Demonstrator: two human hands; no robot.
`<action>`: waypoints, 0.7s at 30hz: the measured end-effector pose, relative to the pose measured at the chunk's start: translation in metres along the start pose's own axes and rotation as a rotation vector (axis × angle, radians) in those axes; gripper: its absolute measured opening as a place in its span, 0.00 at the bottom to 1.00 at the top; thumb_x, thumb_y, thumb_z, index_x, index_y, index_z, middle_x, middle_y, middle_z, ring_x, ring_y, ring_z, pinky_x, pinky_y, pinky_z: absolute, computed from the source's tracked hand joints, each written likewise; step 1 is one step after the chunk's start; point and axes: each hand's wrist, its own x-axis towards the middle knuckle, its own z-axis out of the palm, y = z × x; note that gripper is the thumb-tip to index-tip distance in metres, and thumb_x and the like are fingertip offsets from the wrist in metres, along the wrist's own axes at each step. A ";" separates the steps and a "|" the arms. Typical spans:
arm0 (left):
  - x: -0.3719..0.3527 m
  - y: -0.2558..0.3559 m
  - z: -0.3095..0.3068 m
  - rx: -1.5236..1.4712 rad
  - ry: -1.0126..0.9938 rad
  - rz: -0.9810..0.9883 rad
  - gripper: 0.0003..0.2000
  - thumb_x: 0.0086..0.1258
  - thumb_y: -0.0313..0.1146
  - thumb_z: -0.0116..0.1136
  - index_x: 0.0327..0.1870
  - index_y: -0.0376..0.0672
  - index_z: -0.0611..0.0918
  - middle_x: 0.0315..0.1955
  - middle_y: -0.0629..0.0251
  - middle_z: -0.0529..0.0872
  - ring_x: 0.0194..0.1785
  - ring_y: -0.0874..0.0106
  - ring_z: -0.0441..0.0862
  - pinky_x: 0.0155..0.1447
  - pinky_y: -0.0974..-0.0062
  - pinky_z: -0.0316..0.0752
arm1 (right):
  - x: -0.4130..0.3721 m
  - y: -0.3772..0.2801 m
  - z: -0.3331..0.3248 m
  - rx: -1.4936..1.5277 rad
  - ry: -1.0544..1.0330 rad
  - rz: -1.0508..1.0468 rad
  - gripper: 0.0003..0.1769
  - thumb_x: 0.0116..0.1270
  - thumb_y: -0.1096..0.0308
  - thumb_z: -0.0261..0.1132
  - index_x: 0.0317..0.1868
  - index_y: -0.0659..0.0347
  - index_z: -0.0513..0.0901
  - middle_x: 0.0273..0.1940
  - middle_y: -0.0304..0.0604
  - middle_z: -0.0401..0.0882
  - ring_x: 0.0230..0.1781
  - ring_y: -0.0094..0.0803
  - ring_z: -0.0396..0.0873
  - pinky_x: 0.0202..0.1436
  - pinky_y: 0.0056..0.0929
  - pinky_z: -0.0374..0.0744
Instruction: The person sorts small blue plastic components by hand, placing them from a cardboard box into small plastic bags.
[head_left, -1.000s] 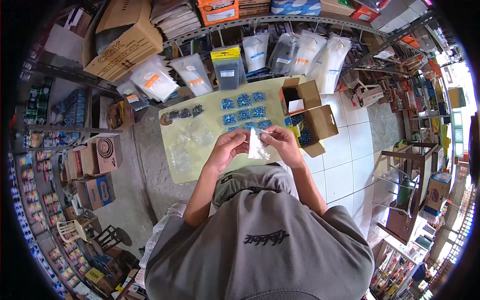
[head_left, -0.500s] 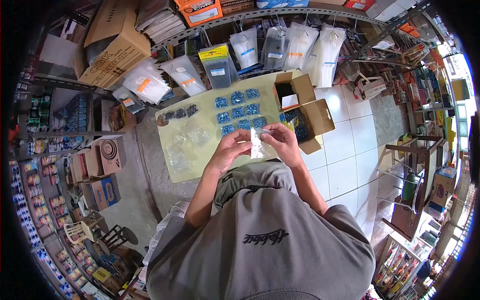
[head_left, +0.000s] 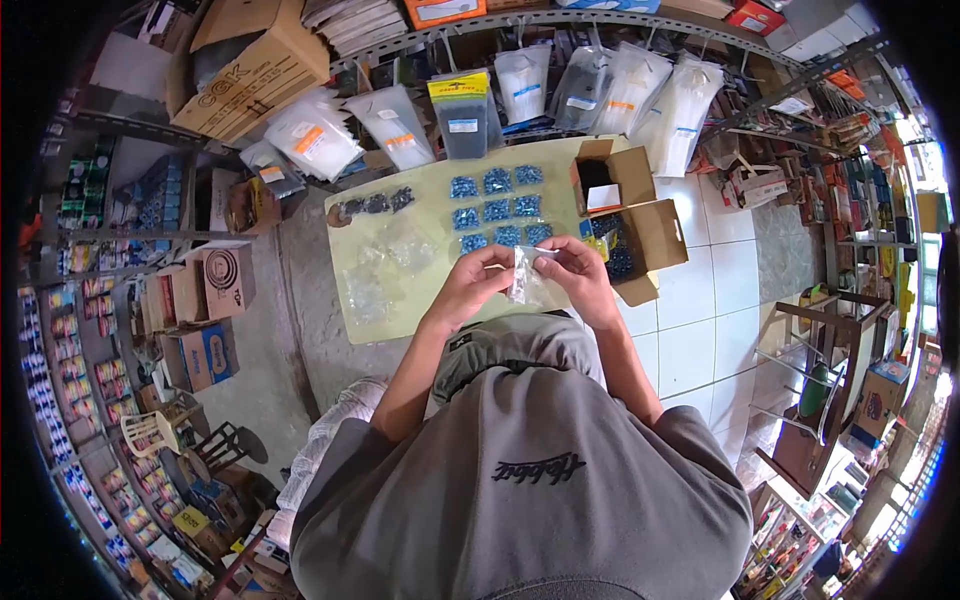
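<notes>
Head view: both hands (head_left: 530, 275) pinch a clear bag (head_left: 524, 277).

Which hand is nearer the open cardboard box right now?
Right. The right hand is just beside the open cardboard box; the left hand is farther away, across the small clear bag both hold.

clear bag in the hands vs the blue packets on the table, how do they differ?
Contents: the clear bag looks whitish and empty, as far as shows; the blue packets hold blue pieces.
Pose: the clear bag hangs upright, pinched between left hand and right hand; the blue packets lie flat in rows on the table.
Shared: both are small plastic bags.
</notes>
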 end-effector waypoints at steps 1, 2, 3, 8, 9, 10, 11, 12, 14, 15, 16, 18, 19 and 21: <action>0.001 -0.005 -0.005 0.044 -0.007 0.008 0.06 0.73 0.25 0.59 0.47 0.38 0.80 0.39 0.70 0.83 0.42 0.80 0.80 0.46 0.78 0.77 | 0.001 0.003 0.001 -0.016 -0.009 0.006 0.11 0.70 0.74 0.67 0.50 0.67 0.80 0.40 0.37 0.84 0.42 0.19 0.79 0.48 0.21 0.76; 0.001 -0.009 -0.008 0.086 -0.015 0.016 0.06 0.72 0.25 0.59 0.47 0.38 0.80 0.40 0.70 0.83 0.41 0.79 0.80 0.45 0.77 0.78 | 0.002 0.005 0.002 -0.033 -0.017 0.013 0.12 0.69 0.73 0.68 0.51 0.67 0.80 0.41 0.38 0.84 0.42 0.20 0.79 0.48 0.22 0.77; 0.001 -0.011 -0.010 0.081 -0.010 0.016 0.06 0.72 0.25 0.59 0.47 0.38 0.80 0.40 0.70 0.83 0.41 0.79 0.80 0.45 0.77 0.78 | 0.004 0.005 0.006 -0.036 -0.022 0.019 0.12 0.69 0.73 0.68 0.51 0.67 0.80 0.41 0.38 0.84 0.42 0.20 0.79 0.48 0.22 0.77; -0.002 -0.011 -0.006 0.594 0.234 0.024 0.04 0.70 0.24 0.61 0.42 0.38 0.78 0.28 0.69 0.83 0.31 0.82 0.78 0.38 0.79 0.73 | 0.009 0.007 0.027 -0.836 0.332 -0.394 0.27 0.59 0.63 0.76 0.57 0.60 0.78 0.53 0.49 0.74 0.57 0.42 0.73 0.60 0.40 0.71; -0.003 -0.013 -0.005 0.589 0.241 0.020 0.04 0.70 0.24 0.61 0.42 0.38 0.78 0.28 0.69 0.83 0.31 0.82 0.78 0.38 0.79 0.73 | 0.007 0.005 0.032 -0.905 0.339 -0.359 0.32 0.55 0.60 0.78 0.59 0.58 0.76 0.55 0.49 0.69 0.59 0.49 0.67 0.63 0.43 0.67; -0.003 -0.016 -0.005 0.680 0.309 0.123 0.07 0.68 0.25 0.63 0.41 0.38 0.78 0.24 0.65 0.82 0.27 0.77 0.78 0.34 0.77 0.73 | 0.008 0.000 0.038 -0.906 0.330 -0.355 0.32 0.55 0.60 0.78 0.59 0.58 0.76 0.55 0.49 0.69 0.59 0.49 0.67 0.63 0.43 0.67; -0.003 -0.018 -0.004 0.771 0.376 0.226 0.09 0.65 0.27 0.66 0.41 0.38 0.77 0.19 0.61 0.81 0.22 0.73 0.79 0.30 0.74 0.73 | 0.008 -0.005 0.044 -0.969 0.297 -0.350 0.32 0.55 0.61 0.78 0.59 0.60 0.76 0.53 0.49 0.71 0.57 0.46 0.70 0.62 0.41 0.70; -0.003 -0.021 -0.004 0.767 0.380 0.222 0.09 0.65 0.27 0.66 0.41 0.38 0.77 0.19 0.61 0.81 0.22 0.73 0.79 0.30 0.74 0.73 | 0.008 -0.007 0.048 -1.032 0.265 -0.345 0.33 0.55 0.62 0.78 0.59 0.62 0.76 0.50 0.49 0.73 0.54 0.44 0.73 0.61 0.38 0.73; -0.002 -0.026 -0.002 0.780 0.427 0.279 0.09 0.63 0.25 0.66 0.39 0.39 0.77 0.19 0.56 0.81 0.22 0.63 0.81 0.29 0.69 0.73 | 0.013 0.000 0.044 -0.915 0.149 -0.230 0.30 0.58 0.66 0.76 0.59 0.62 0.75 0.42 0.48 0.79 0.45 0.40 0.80 0.52 0.34 0.78; -0.002 -0.027 -0.001 0.778 0.430 0.279 0.09 0.63 0.25 0.66 0.39 0.39 0.77 0.19 0.56 0.81 0.22 0.63 0.81 0.29 0.69 0.73 | 0.014 0.003 0.045 -0.760 0.110 -0.114 0.29 0.59 0.69 0.74 0.59 0.62 0.75 0.38 0.47 0.81 0.40 0.38 0.82 0.47 0.32 0.79; -0.004 -0.027 0.000 0.805 0.434 0.276 0.08 0.64 0.24 0.65 0.39 0.39 0.76 0.19 0.57 0.81 0.22 0.65 0.80 0.29 0.70 0.73 | 0.016 0.006 0.045 -0.604 0.069 0.000 0.27 0.60 0.72 0.73 0.60 0.62 0.75 0.34 0.46 0.83 0.34 0.36 0.83 0.42 0.30 0.81; -0.005 -0.028 -0.002 0.833 0.444 0.272 0.08 0.64 0.23 0.64 0.39 0.40 0.76 0.18 0.58 0.81 0.21 0.66 0.80 0.29 0.72 0.73 | 0.019 0.014 0.044 -0.636 0.062 -0.056 0.26 0.60 0.74 0.71 0.59 0.62 0.75 0.33 0.46 0.84 0.33 0.35 0.84 0.41 0.29 0.81; -0.006 -0.028 -0.002 0.846 0.456 0.274 0.08 0.64 0.23 0.64 0.39 0.40 0.76 0.17 0.59 0.80 0.21 0.64 0.80 0.29 0.71 0.72 | 0.019 0.016 0.042 -0.668 0.063 -0.111 0.25 0.60 0.77 0.69 0.59 0.62 0.75 0.32 0.46 0.84 0.31 0.34 0.84 0.39 0.29 0.82; -0.007 -0.028 -0.003 0.856 0.467 0.277 0.08 0.63 0.24 0.64 0.38 0.40 0.76 0.16 0.59 0.79 0.21 0.63 0.80 0.28 0.70 0.72 | 0.019 0.018 0.038 -0.747 0.064 -0.130 0.24 0.59 0.78 0.68 0.57 0.62 0.75 0.32 0.48 0.84 0.32 0.39 0.85 0.38 0.33 0.81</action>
